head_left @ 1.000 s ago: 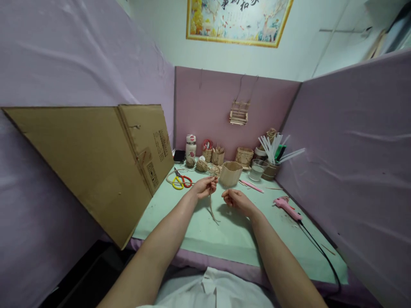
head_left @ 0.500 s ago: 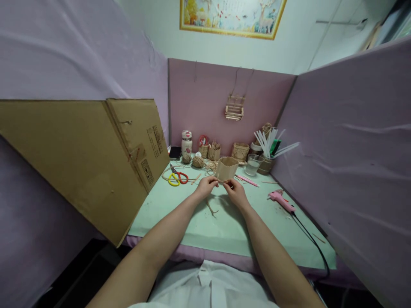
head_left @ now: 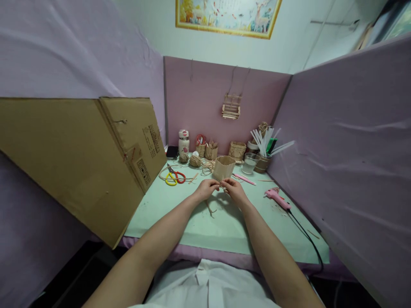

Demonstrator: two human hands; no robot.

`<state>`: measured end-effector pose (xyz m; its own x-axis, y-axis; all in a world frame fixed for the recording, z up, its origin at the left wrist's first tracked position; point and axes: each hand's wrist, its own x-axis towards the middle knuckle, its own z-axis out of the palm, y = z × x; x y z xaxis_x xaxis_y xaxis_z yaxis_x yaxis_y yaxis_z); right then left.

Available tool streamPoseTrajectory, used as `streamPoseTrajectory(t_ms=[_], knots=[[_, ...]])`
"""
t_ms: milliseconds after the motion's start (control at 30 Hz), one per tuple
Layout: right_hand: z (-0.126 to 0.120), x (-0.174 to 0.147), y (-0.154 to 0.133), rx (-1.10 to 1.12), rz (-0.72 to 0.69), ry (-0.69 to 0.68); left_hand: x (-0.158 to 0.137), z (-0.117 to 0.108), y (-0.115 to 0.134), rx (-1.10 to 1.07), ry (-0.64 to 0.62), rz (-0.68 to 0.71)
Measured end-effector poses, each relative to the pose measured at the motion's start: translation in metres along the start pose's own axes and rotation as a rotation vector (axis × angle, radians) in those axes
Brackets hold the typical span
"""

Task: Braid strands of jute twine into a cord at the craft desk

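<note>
My left hand (head_left: 207, 191) and my right hand (head_left: 235, 191) meet over the middle of the table, fingertips pinched close together. Between them runs a thin length of jute twine, mostly hidden by the fingers. Below my left hand, loose twine ends (head_left: 210, 209) show against the green mat. Just beyond my fingers stands a round holder of flat wooden sticks (head_left: 224, 168), upright with its top open. I cannot tell whether the twine touches it.
Scissors (head_left: 175, 176) lie to the left, near balls of twine (head_left: 195, 161). On the right are a pink glue gun (head_left: 278, 198) with a black cord, a pink pen (head_left: 244, 179) and a glass of water (head_left: 250, 164). A large cardboard sheet (head_left: 73, 158) leans at the left.
My fingertips have drawn closer together, the right hand shifting slightly toward the left one. The view has turned a little; the holder and tools look unmoved on the table.
</note>
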<state>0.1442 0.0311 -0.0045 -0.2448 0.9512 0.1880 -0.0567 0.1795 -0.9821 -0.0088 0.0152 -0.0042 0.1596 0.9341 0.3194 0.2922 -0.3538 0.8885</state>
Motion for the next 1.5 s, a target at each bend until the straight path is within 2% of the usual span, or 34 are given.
streamPoseTrajectory(t_ms=[133,267,533,667,867,967,1067,1167,1300,1500], knots=[[0.000,0.000,0.000,0.020,0.019,0.006,-0.002,0.000,0.004,-0.010,0.019,-0.007],[0.000,0.002,0.004,0.009,0.036,0.006,-0.002,-0.001,0.005,-0.024,-0.020,0.035],[-0.005,0.008,0.010,-0.042,0.051,0.204,-0.001,0.002,0.004,-0.036,-0.091,0.065],[-0.008,0.010,0.015,-0.119,0.048,0.276,-0.002,0.003,0.004,-0.096,-0.118,0.085],[-0.010,0.011,0.018,-0.348,0.030,0.275,-0.002,0.003,0.005,-0.134,-0.098,0.074],[-0.009,0.008,0.014,-0.496,-0.065,0.309,0.001,0.001,0.002,-0.086,0.017,0.020],[-0.006,0.003,0.009,-0.584,-0.315,0.323,0.005,-0.001,-0.002,-0.037,0.127,-0.042],[-0.001,-0.002,0.005,-0.634,-0.525,0.225,0.006,-0.002,-0.006,-0.010,0.167,-0.083],[0.005,-0.007,0.002,-0.689,-0.576,0.102,0.005,0.000,-0.007,-0.003,0.137,-0.069],[0.004,-0.005,0.002,-0.662,-0.587,0.129,0.004,0.003,-0.007,0.022,0.095,-0.058]])
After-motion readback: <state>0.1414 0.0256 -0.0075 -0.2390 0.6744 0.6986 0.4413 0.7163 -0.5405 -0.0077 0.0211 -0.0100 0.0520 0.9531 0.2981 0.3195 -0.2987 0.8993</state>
